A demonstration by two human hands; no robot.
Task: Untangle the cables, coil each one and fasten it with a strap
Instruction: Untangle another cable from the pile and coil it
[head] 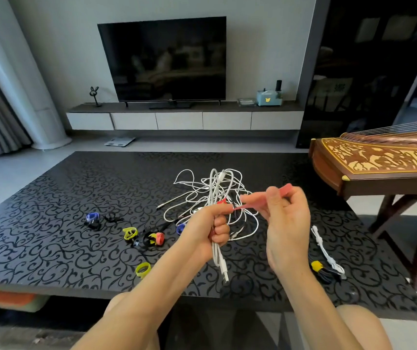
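My left hand [208, 227] grips a folded white cable [219, 258] upright, its plug ends hanging below the fist. My right hand [284, 218] pinches a red strap [254, 199] that stretches from the top of the left fist toward the right. Behind both hands a tangle of white cables [202, 190] lies on the black patterned table [51, 236]. Loose straps lie to the left: blue [92, 217], yellow [129, 233], red [159, 238] and another yellow [143, 269]. At the right lie a bundled white cable [325, 251] and a black cable with a yellow strap [316, 266].
A wooden zither [379, 162] on a stand juts in at the right, close to the table's far right corner. A television [164, 59] on a low cabinet stands across the floor. My bare knees sit below the table's near edge.
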